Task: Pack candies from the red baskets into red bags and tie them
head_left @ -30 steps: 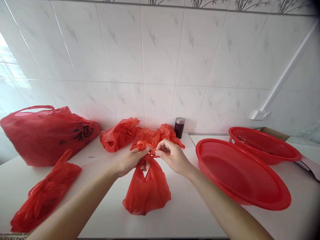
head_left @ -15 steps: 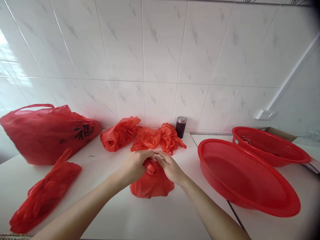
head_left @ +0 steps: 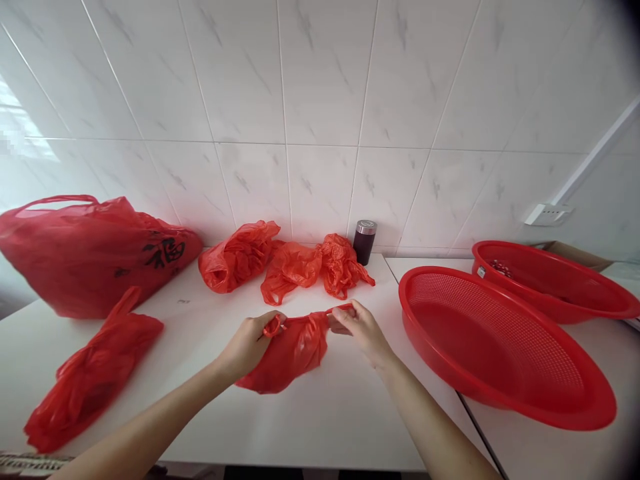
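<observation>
A small red plastic bag (head_left: pixel 293 353) hangs stretched between my two hands, just over the white table. My left hand (head_left: pixel 250 341) grips one handle of it, with a loop of plastic showing by the thumb. On the other side, my right hand (head_left: pixel 361 328) pinches the opposite handle, pulled taut to the right. The bag sags in the middle and bulges low; its contents are hidden. Behind it lie crumpled red plastic bags: a rolled one (head_left: pixel 239 257), a flatter one (head_left: pixel 295 267) and a bunched one (head_left: pixel 343 263).
At the left stand a large red bag (head_left: pixel 95 260) with black characters and a narrow wrapped red bag (head_left: pixel 97 373). A dark tumbler (head_left: pixel 365 241) is near the tiled wall. Two red basins (head_left: pixel 500 340) (head_left: pixel 555 280) occupy the right side, beyond a table seam.
My hands, close together above the bag before, have moved apart, each drawing a handle sideways. The bag has stretched and shifted slightly left. The camera view has tilted down a little.
</observation>
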The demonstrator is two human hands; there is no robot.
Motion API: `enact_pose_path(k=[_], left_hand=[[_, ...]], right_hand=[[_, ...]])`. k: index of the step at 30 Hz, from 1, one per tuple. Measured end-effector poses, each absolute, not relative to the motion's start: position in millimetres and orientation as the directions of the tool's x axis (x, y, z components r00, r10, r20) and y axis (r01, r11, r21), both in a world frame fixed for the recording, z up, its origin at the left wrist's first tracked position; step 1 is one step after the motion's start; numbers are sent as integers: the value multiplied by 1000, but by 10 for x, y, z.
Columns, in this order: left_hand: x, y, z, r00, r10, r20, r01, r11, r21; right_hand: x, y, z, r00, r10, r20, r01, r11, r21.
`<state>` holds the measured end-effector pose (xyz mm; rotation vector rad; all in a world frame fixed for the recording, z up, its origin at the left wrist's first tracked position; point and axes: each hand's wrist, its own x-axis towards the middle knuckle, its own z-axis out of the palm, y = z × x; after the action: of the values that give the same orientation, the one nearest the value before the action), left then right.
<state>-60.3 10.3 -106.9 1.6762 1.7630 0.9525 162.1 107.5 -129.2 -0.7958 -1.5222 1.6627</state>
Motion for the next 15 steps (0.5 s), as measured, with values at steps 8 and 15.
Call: enact_pose_path(k=[8, 15], left_hand=[[-601, 290, -1375, -321, 947, 9, 198, 58, 978], [-438, 554, -1468, -545, 818, -182, -247, 51, 968]], right_hand=[[1478, 1230, -1771, -306, 934, 186, 27, 204, -979], [1329, 1246, -1866, -354, 915, 195, -70, 182, -981]])
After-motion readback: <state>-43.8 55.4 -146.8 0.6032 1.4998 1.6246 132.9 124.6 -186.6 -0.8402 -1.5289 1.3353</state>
